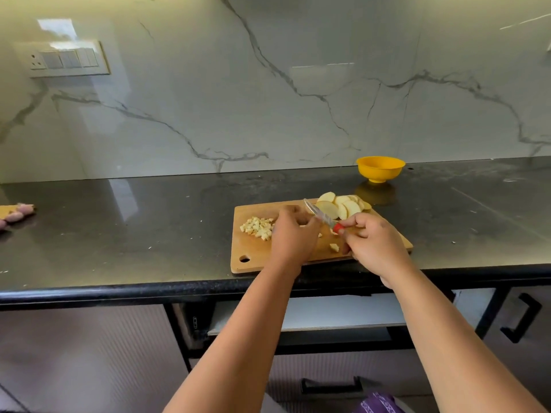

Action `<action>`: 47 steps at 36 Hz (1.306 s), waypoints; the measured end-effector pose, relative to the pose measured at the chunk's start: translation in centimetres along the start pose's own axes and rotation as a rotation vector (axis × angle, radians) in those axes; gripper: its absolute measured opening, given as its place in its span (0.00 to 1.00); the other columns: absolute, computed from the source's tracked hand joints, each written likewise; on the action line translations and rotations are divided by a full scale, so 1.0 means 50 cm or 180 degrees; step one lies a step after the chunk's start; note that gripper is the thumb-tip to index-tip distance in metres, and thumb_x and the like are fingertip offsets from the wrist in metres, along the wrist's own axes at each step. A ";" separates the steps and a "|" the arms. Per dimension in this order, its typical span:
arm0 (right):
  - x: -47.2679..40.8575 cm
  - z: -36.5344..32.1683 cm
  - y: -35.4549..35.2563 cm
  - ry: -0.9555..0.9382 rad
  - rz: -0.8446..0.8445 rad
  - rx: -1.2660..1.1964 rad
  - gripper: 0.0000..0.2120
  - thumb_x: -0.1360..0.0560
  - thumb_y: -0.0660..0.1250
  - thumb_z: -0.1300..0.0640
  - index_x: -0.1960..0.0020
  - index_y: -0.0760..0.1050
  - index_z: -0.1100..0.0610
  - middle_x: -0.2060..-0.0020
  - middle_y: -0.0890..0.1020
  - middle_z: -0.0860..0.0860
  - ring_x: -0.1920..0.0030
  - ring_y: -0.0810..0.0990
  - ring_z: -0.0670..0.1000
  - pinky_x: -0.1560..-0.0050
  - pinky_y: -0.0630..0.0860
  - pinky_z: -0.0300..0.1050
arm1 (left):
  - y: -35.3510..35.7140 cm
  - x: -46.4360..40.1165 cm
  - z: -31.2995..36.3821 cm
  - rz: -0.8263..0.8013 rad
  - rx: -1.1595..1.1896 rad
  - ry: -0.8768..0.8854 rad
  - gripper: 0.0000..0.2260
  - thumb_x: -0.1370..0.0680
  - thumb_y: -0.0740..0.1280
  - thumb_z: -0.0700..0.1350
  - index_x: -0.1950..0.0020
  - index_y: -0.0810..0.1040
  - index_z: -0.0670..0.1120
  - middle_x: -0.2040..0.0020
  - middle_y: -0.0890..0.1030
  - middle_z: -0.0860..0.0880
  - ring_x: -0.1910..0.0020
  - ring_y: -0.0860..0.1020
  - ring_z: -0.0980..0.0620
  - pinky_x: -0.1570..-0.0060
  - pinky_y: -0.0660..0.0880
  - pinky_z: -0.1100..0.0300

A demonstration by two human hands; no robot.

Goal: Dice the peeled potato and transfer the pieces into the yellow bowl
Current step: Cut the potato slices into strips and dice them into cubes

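The right hand point(374, 242) grips the red-handled knife point(320, 215), blade angled up over the cutting board point(256, 257). The left hand point(293, 234) is curled at the board's middle; whether it holds anything cannot be told. Potato slices point(343, 205) wait at the far edge, diced pieces point(258, 228) lie left, and the yellow bowl point(380, 168) sits behind on the worktop point(119, 228). Risk: those left fingers lie close under the blade, and a slip could nick them. Stray cubes near the front edge may tumble off.

No readable text, no labels, no brands, no numbers
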State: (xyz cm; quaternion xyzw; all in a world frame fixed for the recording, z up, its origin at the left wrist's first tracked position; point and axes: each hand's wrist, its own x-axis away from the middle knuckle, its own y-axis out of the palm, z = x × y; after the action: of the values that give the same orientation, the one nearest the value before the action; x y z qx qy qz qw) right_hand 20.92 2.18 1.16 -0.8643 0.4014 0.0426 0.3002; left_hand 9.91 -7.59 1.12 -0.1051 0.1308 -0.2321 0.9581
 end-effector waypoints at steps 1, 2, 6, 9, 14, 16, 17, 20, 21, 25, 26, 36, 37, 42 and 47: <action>0.001 -0.001 0.000 -0.0014 0.0045 -0.0091 0.05 0.22 0.68 0.54 0.47 0.79 0.49 0.66 0.83 0.48 0.70 0.78 0.44 0.68 0.73 0.41 | 0.008 -0.009 0.007 -0.0067 0.0215 -0.0258 0.22 0.23 0.70 0.49 0.32 0.68 0.45 0.46 0.82 0.50 0.48 0.81 0.51 0.48 0.79 0.55; 0.001 -0.002 0.000 -0.0021 0.0073 -0.0190 0.04 0.22 0.68 0.54 0.48 0.79 0.49 0.66 0.83 0.49 0.71 0.78 0.43 0.68 0.73 0.41 | 0.013 -0.019 0.012 -0.0133 0.0474 -0.0504 0.25 0.23 0.71 0.48 0.30 0.66 0.44 0.44 0.81 0.47 0.48 0.81 0.51 0.47 0.79 0.54; 0.003 -0.006 -0.005 0.0011 0.0000 -0.0621 0.03 0.22 0.68 0.57 0.48 0.78 0.52 0.68 0.83 0.52 0.75 0.76 0.42 0.72 0.70 0.38 | 0.017 -0.037 0.032 -0.0680 0.2001 -0.1160 0.12 0.21 0.70 0.39 0.41 0.76 0.35 0.52 0.82 0.42 0.58 0.80 0.52 0.52 0.80 0.61; 0.000 -0.004 -0.010 0.0055 0.0002 -0.0832 0.03 0.22 0.68 0.58 0.49 0.79 0.52 0.69 0.82 0.54 0.76 0.73 0.43 0.72 0.70 0.40 | 0.018 -0.043 0.036 -0.0762 0.2190 -0.1077 0.08 0.22 0.68 0.34 0.43 0.78 0.35 0.54 0.83 0.42 0.58 0.82 0.52 0.53 0.80 0.62; -0.012 0.012 -0.017 0.0054 0.0196 -0.0747 0.03 0.22 0.68 0.57 0.50 0.78 0.50 0.68 0.83 0.52 0.73 0.75 0.44 0.69 0.73 0.42 | 0.015 -0.054 0.023 -0.0415 0.0629 -0.0570 0.12 0.25 0.73 0.38 0.42 0.77 0.42 0.54 0.84 0.46 0.56 0.84 0.52 0.52 0.82 0.56; -0.021 0.021 -0.017 0.0031 0.0322 -0.0562 0.03 0.22 0.68 0.54 0.49 0.78 0.49 0.67 0.83 0.51 0.70 0.77 0.45 0.68 0.75 0.44 | 0.011 -0.054 0.018 -0.0412 -0.0639 0.0179 0.12 0.25 0.74 0.43 0.44 0.78 0.46 0.53 0.85 0.51 0.54 0.82 0.55 0.55 0.79 0.59; -0.025 0.026 -0.016 0.0008 0.0387 -0.0437 0.03 0.22 0.68 0.53 0.49 0.78 0.49 0.67 0.83 0.50 0.69 0.78 0.46 0.67 0.76 0.45 | 0.009 -0.052 0.018 -0.0446 -0.1150 0.0557 0.11 0.24 0.73 0.44 0.44 0.78 0.47 0.52 0.85 0.52 0.53 0.81 0.55 0.56 0.77 0.61; -0.029 0.043 -0.009 -0.0065 0.0555 -0.0213 0.05 0.22 0.67 0.51 0.47 0.78 0.49 0.67 0.83 0.48 0.68 0.80 0.48 0.64 0.79 0.50 | 0.008 -0.044 0.015 -0.0644 -0.1949 0.1404 0.10 0.22 0.70 0.45 0.41 0.81 0.48 0.47 0.84 0.51 0.47 0.81 0.53 0.47 0.77 0.55; -0.028 0.050 -0.007 -0.0098 0.0609 -0.0215 0.05 0.22 0.67 0.51 0.47 0.78 0.49 0.68 0.83 0.48 0.68 0.80 0.47 0.64 0.80 0.51 | 0.006 -0.043 0.014 -0.0737 -0.1998 0.1587 0.10 0.21 0.69 0.45 0.40 0.81 0.49 0.45 0.84 0.51 0.46 0.80 0.52 0.46 0.77 0.55; -0.020 0.063 -0.003 -0.0268 0.0805 -0.0197 0.06 0.22 0.67 0.50 0.47 0.78 0.50 0.69 0.83 0.47 0.68 0.80 0.48 0.66 0.79 0.50 | -0.011 -0.036 0.010 -0.1297 -0.2081 0.1720 0.14 0.24 0.73 0.51 0.41 0.83 0.48 0.46 0.83 0.51 0.51 0.78 0.56 0.51 0.73 0.62; -0.019 0.064 -0.002 -0.0304 0.0820 -0.0168 0.07 0.22 0.67 0.50 0.47 0.78 0.51 0.69 0.83 0.48 0.68 0.80 0.49 0.66 0.78 0.49 | -0.012 -0.036 0.006 -0.1397 -0.2114 0.1672 0.14 0.25 0.74 0.52 0.43 0.83 0.47 0.47 0.83 0.51 0.51 0.78 0.56 0.50 0.75 0.60; -0.011 0.068 0.004 -0.0572 0.0853 0.0183 0.06 0.21 0.66 0.52 0.46 0.78 0.51 0.67 0.83 0.51 0.64 0.81 0.52 0.66 0.77 0.45 | 0.013 -0.073 0.003 -0.0567 -0.2598 0.1658 0.07 0.23 0.70 0.47 0.46 0.82 0.50 0.46 0.81 0.50 0.48 0.79 0.51 0.52 0.78 0.55; -0.010 0.068 0.004 -0.0587 0.0847 0.0202 0.06 0.21 0.66 0.53 0.46 0.78 0.51 0.67 0.83 0.50 0.64 0.81 0.51 0.67 0.75 0.39 | 0.011 -0.080 0.007 -0.0478 -0.2687 0.1564 0.06 0.24 0.71 0.47 0.47 0.82 0.51 0.46 0.81 0.50 0.48 0.78 0.51 0.54 0.77 0.55; -0.003 0.066 -0.005 -0.0582 0.0736 0.0262 0.05 0.21 0.67 0.54 0.47 0.78 0.52 0.67 0.82 0.47 0.65 0.80 0.48 0.69 0.71 0.31 | -0.023 -0.088 0.018 -0.0428 -0.2163 0.1172 0.09 0.20 0.67 0.50 0.48 0.84 0.47 0.51 0.83 0.51 0.54 0.79 0.53 0.59 0.74 0.59; 0.009 0.042 -0.003 -0.0583 0.0352 0.0758 0.07 0.21 0.66 0.55 0.44 0.78 0.53 0.63 0.79 0.45 0.67 0.77 0.43 0.73 0.70 0.29 | -0.065 -0.074 -0.003 -0.0917 -0.2561 0.0959 0.18 0.24 0.72 0.54 0.35 0.79 0.53 0.40 0.81 0.51 0.44 0.79 0.49 0.45 0.76 0.56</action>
State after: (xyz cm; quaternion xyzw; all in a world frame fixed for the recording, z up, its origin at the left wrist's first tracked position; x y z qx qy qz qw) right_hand 21.70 3.12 -0.62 -0.7916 0.4216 0.0898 0.4331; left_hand 5.34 -8.69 2.59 -0.4513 0.3327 -0.3064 0.7693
